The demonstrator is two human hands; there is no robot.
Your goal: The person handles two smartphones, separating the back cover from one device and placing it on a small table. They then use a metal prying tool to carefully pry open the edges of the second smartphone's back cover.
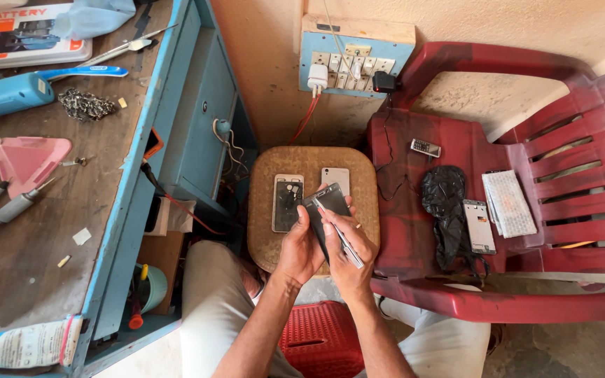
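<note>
One head-worn camera looks steeply down, close over the stool (313, 159) (chair (526, 140) right, workbench (43, 210) left)

Lit by bright, warm daylight, soft shadows under the stool (264, 210). Sharp at centre; bowed by wide-angle distortion at the edges. Mild glare off the red chair (568, 133).
</note>
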